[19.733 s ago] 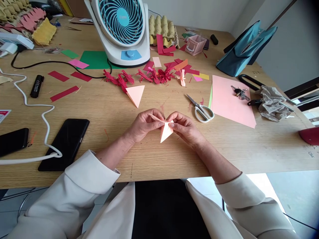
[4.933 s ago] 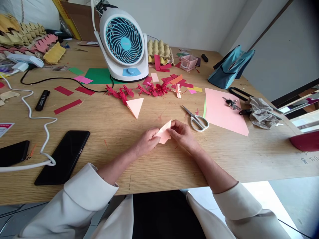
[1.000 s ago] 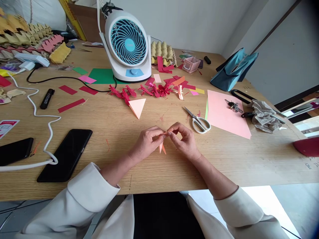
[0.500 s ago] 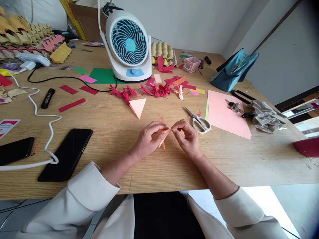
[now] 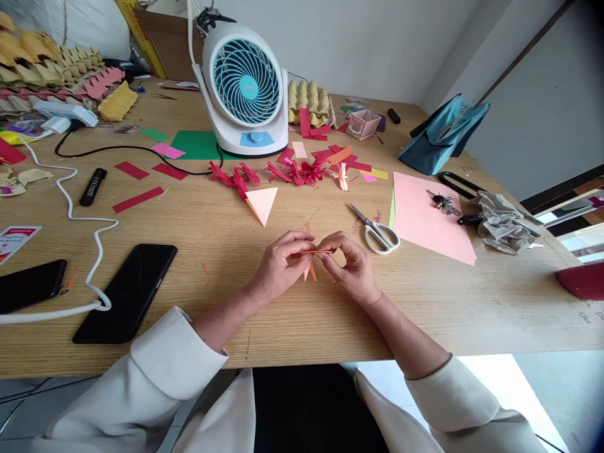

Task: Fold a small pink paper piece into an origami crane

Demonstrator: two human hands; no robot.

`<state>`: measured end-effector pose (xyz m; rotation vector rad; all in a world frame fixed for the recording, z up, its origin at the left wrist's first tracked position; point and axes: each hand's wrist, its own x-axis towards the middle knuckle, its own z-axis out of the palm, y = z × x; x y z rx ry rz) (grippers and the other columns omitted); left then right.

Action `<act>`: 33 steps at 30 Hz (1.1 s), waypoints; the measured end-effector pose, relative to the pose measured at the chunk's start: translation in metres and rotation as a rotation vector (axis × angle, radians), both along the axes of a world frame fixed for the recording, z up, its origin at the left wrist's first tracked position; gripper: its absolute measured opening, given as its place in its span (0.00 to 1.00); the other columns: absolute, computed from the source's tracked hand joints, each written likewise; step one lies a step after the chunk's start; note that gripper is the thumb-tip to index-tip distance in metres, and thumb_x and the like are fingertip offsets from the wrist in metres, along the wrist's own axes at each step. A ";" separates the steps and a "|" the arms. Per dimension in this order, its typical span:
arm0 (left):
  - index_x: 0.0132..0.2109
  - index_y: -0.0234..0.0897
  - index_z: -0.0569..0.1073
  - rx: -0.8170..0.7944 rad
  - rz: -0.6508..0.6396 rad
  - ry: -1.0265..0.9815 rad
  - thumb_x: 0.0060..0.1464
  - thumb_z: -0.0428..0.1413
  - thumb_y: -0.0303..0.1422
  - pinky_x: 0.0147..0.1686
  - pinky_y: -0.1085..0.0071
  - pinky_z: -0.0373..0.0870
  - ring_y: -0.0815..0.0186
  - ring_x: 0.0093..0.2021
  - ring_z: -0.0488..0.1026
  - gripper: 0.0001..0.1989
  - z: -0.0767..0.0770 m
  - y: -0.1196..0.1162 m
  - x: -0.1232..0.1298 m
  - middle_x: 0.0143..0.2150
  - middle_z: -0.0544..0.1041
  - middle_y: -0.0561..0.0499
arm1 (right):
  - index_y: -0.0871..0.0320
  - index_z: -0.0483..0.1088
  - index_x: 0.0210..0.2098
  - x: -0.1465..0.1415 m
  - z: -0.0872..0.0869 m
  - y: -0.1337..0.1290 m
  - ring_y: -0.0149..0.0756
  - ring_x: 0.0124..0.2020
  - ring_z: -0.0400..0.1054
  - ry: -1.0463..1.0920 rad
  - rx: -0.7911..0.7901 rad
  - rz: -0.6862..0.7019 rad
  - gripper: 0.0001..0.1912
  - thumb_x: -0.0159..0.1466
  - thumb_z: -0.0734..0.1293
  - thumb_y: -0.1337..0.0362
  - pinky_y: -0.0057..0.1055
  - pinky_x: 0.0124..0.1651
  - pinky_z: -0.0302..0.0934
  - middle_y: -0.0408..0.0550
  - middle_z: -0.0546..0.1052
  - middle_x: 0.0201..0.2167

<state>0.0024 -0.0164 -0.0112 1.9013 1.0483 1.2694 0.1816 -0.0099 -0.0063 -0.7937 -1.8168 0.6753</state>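
My left hand and my right hand meet above the wooden table, both pinching a small piece of folded orange paper. Its pointed ends hang down between the hands, while the fingers cover much of the rest. To the right of my right hand lie white-handled scissors, their blades pointing up and left. Beyond my hands a pale pink paper triangle rests on the table, close to a row of crumpled red paper pieces.
A white fan stands at the back. Pink sheets with keys on them lie at the right, near a blue bag. A large black phone, a white cable and a black marker occupy the left side.
My right hand has shifted slightly left, closer to my left hand. The orange paper has turned a little, and more of its pointed ends show below the fingers.
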 end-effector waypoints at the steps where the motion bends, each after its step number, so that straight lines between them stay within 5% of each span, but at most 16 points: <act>1: 0.42 0.35 0.78 -0.005 -0.002 -0.003 0.58 0.56 0.27 0.42 0.71 0.78 0.63 0.49 0.75 0.07 0.000 0.000 0.001 0.48 0.76 0.43 | 0.55 0.69 0.35 -0.001 0.000 0.000 0.34 0.35 0.68 -0.008 0.001 -0.008 0.02 0.64 0.67 0.68 0.35 0.40 0.64 0.45 0.74 0.33; 8: 0.55 0.38 0.70 -0.088 0.032 -0.074 0.57 0.58 0.32 0.48 0.66 0.77 0.61 0.53 0.74 0.18 -0.002 -0.002 0.003 0.56 0.72 0.42 | 0.55 0.68 0.33 -0.001 0.002 0.000 0.34 0.34 0.67 -0.027 0.038 -0.067 0.03 0.65 0.66 0.67 0.34 0.38 0.64 0.45 0.73 0.31; 15: 0.44 0.36 0.70 -0.285 0.021 -0.191 0.58 0.58 0.39 0.35 0.73 0.76 0.62 0.46 0.78 0.12 -0.001 -0.001 0.003 0.47 0.77 0.43 | 0.55 0.68 0.35 0.000 0.003 0.000 0.35 0.36 0.69 -0.019 0.110 -0.082 0.04 0.64 0.65 0.70 0.36 0.40 0.65 0.47 0.74 0.33; 33: 0.39 0.35 0.71 -0.364 0.019 -0.253 0.56 0.59 0.39 0.36 0.72 0.75 0.67 0.37 0.77 0.11 -0.009 0.001 0.005 0.37 0.77 0.49 | 0.52 0.70 0.39 -0.003 -0.002 -0.002 0.38 0.41 0.72 -0.099 0.189 0.026 0.09 0.64 0.64 0.73 0.40 0.43 0.68 0.48 0.77 0.37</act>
